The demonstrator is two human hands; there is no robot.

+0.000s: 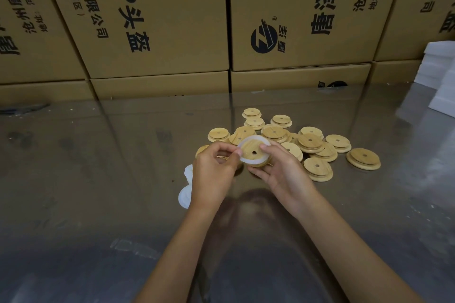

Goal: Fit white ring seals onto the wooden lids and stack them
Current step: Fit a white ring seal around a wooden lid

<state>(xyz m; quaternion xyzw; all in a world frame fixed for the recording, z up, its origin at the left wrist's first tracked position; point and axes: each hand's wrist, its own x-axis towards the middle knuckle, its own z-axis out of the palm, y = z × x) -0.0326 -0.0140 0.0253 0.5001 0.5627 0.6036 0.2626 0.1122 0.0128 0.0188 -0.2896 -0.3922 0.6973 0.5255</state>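
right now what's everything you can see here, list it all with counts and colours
round wooden lid with a centre hole, in hand: one, light tan, held above the table between both hands
white ring seal: one, translucent white, around the held lid's raised step
loose round wooden lids: roughly fifteen to twenty, light tan, scattered and overlapping on the table behind and right of the hands
spare white ring seals: small pile, count unclear, white, on the table partly hidden behind the left wrist
shiny metal table: one, grey, reflective
printed cardboard boxes: several, brown with black print, stacked along the back
white foam blocks: a stack, white, far right
left hand: pinches the seal's left edge
right hand: holds the lid
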